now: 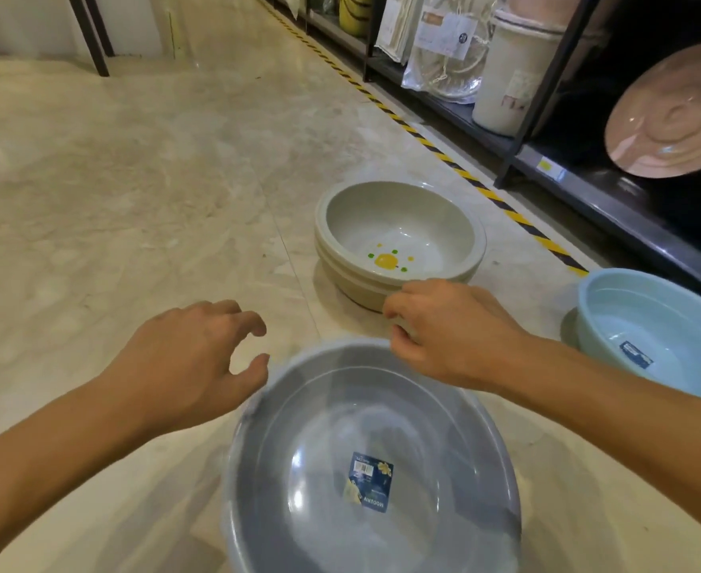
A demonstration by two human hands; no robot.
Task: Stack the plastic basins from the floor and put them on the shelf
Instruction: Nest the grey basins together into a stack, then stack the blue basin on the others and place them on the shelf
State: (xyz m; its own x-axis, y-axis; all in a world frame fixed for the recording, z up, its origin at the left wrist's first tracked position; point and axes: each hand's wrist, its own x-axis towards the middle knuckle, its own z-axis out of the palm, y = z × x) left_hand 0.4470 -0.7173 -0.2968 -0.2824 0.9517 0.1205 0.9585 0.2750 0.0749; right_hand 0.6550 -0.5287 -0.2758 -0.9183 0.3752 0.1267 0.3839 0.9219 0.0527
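We are hovering the left hand [191, 366], fingers [253, 322] spread, at the grey basin [282, 448]'s ten o'clock; right hand [452, 332]'s grasp we cannot tell; best gripping opposite rims evenly.

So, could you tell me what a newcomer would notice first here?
A large grey basin fills the bottom centre, with the left hand and right hand poised near its far rim. Beyond it sits a cream basin stack with a yellow print, and a light blue basin lies at the right edge.
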